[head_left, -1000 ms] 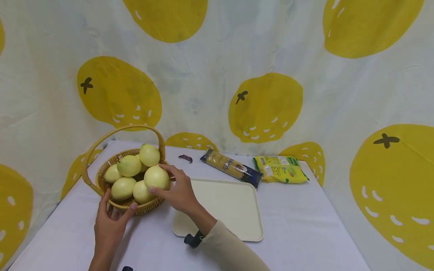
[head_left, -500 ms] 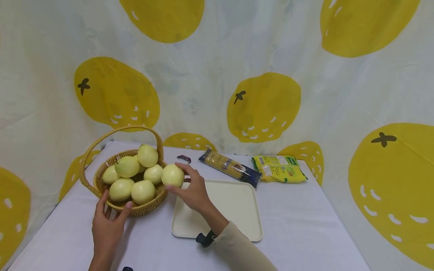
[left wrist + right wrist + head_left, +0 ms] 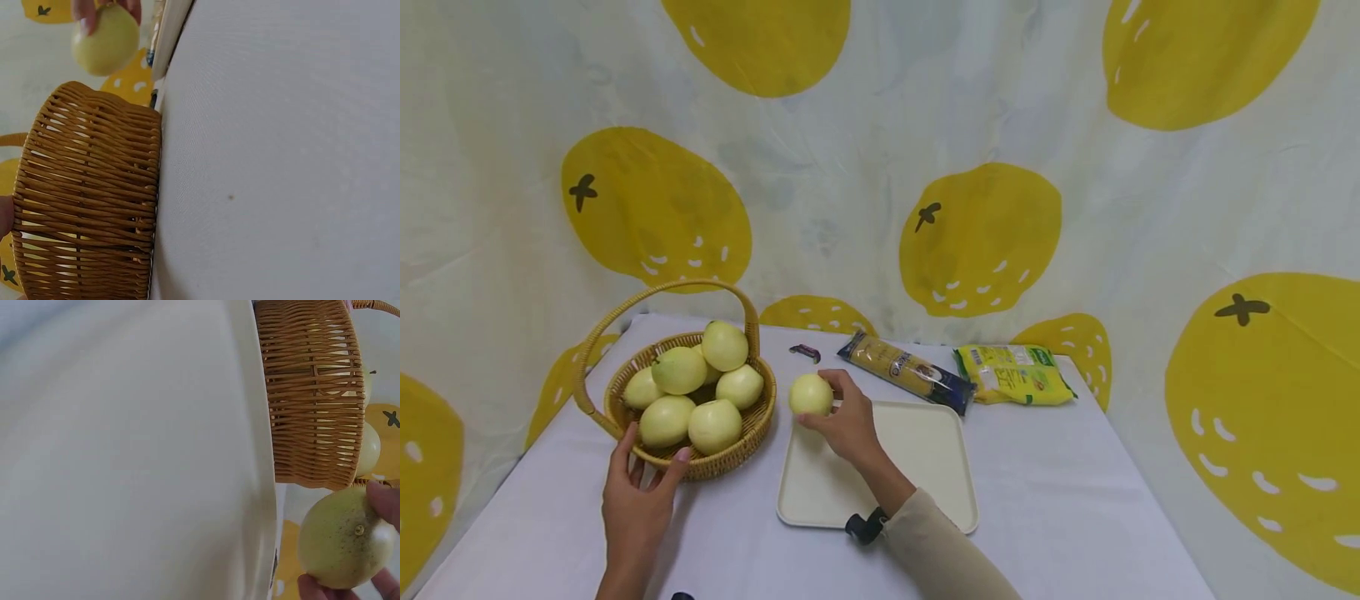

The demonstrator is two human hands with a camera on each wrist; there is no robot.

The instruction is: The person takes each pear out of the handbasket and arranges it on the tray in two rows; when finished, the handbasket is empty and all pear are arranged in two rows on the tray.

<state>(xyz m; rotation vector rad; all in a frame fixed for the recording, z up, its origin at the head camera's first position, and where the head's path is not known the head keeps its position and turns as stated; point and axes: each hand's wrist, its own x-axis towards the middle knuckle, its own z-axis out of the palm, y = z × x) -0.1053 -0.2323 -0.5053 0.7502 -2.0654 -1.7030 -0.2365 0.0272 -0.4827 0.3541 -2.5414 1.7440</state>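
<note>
A round pale yellow-green pear [image 3: 811, 394] is pinched between the thumb and fingers of my right hand [image 3: 850, 421]. It hangs above the far left corner of the cream tray [image 3: 917, 467]. In the right wrist view the pear [image 3: 340, 540] shows its brown-specked blossom end. The brown wicker basket [image 3: 730, 458], its handle upright, stands left of the tray with several pears [image 3: 680, 371] inside. With fingers spread, my left hand [image 3: 636, 508] rests thumb and forefinger on the basket's near rim. The left wrist view shows the basket wall [image 3: 87, 194] and only bits of that hand.
Behind the tray lie a pasta pack [image 3: 906, 371] and a yellow-green bag [image 3: 1015, 375]. A small dark purple wrapped item [image 3: 806, 352] sits behind the basket's right side. White cloth [image 3: 1060, 500] covers the table, and a fruit-printed curtain [image 3: 827, 183] hangs along the back.
My right hand has lifted a pear off the basket's right side and carried it rightward to above the tray. My left hand has stayed at the basket rim.
</note>
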